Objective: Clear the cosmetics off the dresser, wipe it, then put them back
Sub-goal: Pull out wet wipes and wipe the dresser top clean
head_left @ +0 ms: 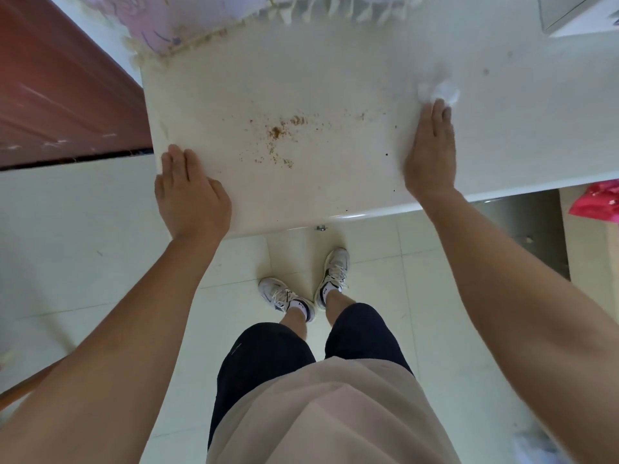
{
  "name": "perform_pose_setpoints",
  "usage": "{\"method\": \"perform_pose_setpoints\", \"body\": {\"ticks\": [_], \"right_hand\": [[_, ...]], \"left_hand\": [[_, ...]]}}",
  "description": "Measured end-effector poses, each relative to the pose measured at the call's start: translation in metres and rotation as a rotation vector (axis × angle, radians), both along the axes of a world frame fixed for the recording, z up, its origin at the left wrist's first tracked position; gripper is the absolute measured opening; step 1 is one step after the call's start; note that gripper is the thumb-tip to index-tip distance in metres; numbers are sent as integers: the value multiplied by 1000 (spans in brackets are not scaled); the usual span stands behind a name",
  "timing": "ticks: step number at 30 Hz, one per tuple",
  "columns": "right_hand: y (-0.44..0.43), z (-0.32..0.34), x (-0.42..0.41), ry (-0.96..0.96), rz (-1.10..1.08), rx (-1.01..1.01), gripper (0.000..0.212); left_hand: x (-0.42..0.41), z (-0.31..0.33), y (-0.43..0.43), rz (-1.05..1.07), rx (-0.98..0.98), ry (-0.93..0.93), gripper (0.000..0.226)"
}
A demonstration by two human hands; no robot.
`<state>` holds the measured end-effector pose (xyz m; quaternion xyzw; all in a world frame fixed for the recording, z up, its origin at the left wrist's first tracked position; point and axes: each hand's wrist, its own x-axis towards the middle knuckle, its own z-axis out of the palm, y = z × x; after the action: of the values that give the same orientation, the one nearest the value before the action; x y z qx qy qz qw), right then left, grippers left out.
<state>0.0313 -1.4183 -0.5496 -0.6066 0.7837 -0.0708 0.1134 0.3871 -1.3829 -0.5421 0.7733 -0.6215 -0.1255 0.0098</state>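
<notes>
The left hand point(192, 192) lies flat on the near left corner of the table point(335, 72), fingers straight, holding nothing. The right hand point(432, 155) presses a white tissue wad point(440, 90) (blurred) onto the tabletop with outstretched fingers. Brown crumbs point(278, 130) lie between the hands. A fringed floral cloth point(160, 25) covers the far left corner.

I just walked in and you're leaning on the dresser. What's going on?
A person is wiping the white dresser top. The right hand presses a white wad of tissue or cloth against the surface with straight fingers. The left hand rests flat on the front left corner. Brown crumbs lie scattered in the middle, not wiped up yet. No cosmetics show on the part in view.
</notes>
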Motion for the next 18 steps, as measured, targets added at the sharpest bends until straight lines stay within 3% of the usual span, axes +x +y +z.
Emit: {"method": "perform_pose_setpoints", "body": {"ticks": [3, 8, 11, 14, 18], "right_hand": [[-10, -6, 34, 17, 59, 3, 68], [-20, -1, 121, -31, 415, 46, 67], [-23, 8, 152, -154, 530, 68, 70], [-28, 24, 142, -381, 454, -106, 71], [-51, 36, 79, -345, 191, -296, 62]], "left_hand": [[3, -1, 0, -30, 7, -24, 55], [-1, 5, -1, -23, 51, -36, 55], [0, 7, -2, -28, 65, -55, 56], [1, 6, -3, -52, 69, -73, 56], [-3, 7, -7, -6, 94, -62, 56]]}}
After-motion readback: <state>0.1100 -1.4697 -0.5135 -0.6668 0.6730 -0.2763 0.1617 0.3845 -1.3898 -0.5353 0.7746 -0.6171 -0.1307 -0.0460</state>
